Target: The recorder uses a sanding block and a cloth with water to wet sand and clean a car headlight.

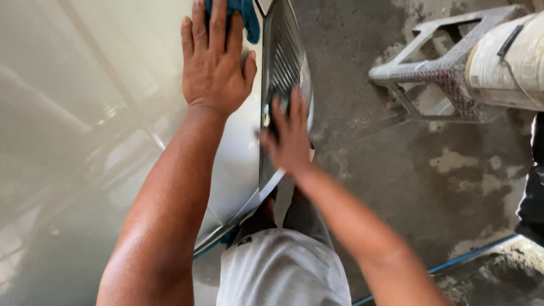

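Left hand [217, 62]: lies flat on the panel, fingers straight and close together, pressing the cloth under the fingertips; it grips nothing.
Cloth [248, 17]: blue, bunched at the top edge of the view, partly hidden beneath the left fingers, touching the panel.
Panel [85, 113]: large, glossy, pale grey-white, filling the left half of the view; it reflects beams and light.
Right hand [290, 136]: blurred, fingers spread a little, laid against the grille; whether they curl around its edge cannot be told.
Grille [283, 62]: dark, ribbed metal, running along the panel's right edge, with a bright trim strip below it.
Stool [436, 68]: metal frame with chequered tread, standing on the floor at the upper right, well apart from both hands.
Roll [510, 62]: pale cylinder resting on the stool.
Floor [408, 170]: rough grey concrete with pale patches.
Shirt [283, 272]: white, at the bottom centre.
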